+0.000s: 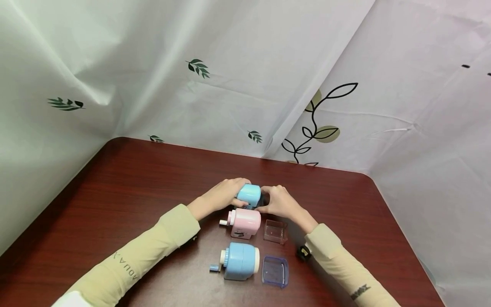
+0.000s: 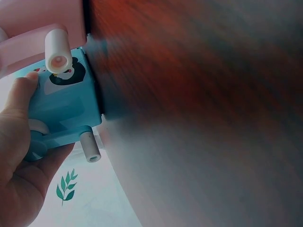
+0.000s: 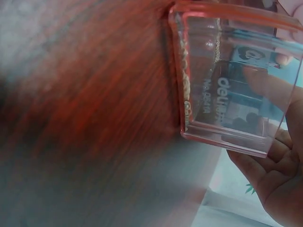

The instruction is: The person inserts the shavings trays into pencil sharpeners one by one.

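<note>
With our left hand [image 1: 222,195] we grip the light blue sharpener [image 1: 249,194]; our right hand [image 1: 281,201] curls round its dark end [image 1: 264,200], near the pink sharpener [image 1: 246,220].

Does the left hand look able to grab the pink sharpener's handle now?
Probably not: the left hand holds the light-blue sharpener. Were it free, the handle of the pink sharpener looks close and unobstructed.

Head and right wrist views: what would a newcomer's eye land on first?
Likely the turquoise crank pencil sharpener, at the far end of a row of three, gripped by the left hand with the right hand at its right side. Next, the pink sharpener, then the blue sharpener nearest the wearer. In the right wrist view, a clear pink-tinted drawer looms in front.
</note>
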Tool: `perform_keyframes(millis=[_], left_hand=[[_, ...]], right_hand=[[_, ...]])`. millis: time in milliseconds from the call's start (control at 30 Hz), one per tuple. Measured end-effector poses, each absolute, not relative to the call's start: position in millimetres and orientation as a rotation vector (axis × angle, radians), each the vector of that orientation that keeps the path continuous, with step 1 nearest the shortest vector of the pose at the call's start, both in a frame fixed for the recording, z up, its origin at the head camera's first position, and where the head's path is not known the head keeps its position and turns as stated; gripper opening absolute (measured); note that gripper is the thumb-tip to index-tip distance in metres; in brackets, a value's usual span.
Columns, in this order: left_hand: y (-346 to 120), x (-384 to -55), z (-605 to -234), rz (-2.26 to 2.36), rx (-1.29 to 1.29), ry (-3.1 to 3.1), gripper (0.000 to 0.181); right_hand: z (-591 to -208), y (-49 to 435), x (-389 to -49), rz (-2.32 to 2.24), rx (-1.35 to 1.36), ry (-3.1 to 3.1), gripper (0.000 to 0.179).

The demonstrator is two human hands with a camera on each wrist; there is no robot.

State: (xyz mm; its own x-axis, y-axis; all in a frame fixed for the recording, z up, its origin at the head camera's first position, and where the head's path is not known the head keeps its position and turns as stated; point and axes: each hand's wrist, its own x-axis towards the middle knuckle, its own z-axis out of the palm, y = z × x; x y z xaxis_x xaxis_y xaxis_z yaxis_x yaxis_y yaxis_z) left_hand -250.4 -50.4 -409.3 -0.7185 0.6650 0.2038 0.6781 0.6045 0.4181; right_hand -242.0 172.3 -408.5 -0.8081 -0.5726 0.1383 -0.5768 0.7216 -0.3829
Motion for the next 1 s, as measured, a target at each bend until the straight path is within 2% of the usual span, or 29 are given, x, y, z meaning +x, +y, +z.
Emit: perform_keyframes(millis=[233,467,1000], left_hand=[[-51.0,-250.5,-410.1,-0.742,-1.163,-2.796,0.056],[-50.7,-250.1,-409.6,-0.758,-1.164,-2.800,0.057],[-49.2,-250.2,-409.7,-0.753,-1.150,-2.813,0.057]], right_hand=[[-407.6,172.9,-242.4,0.646,0.951,-2.952,0.048],[-404.0,176.9,-241.9,0.622,0.936,-2.973,0.064],[-407.5,178.8,-243.9,0.654,0.978,-2.963,0.052]])
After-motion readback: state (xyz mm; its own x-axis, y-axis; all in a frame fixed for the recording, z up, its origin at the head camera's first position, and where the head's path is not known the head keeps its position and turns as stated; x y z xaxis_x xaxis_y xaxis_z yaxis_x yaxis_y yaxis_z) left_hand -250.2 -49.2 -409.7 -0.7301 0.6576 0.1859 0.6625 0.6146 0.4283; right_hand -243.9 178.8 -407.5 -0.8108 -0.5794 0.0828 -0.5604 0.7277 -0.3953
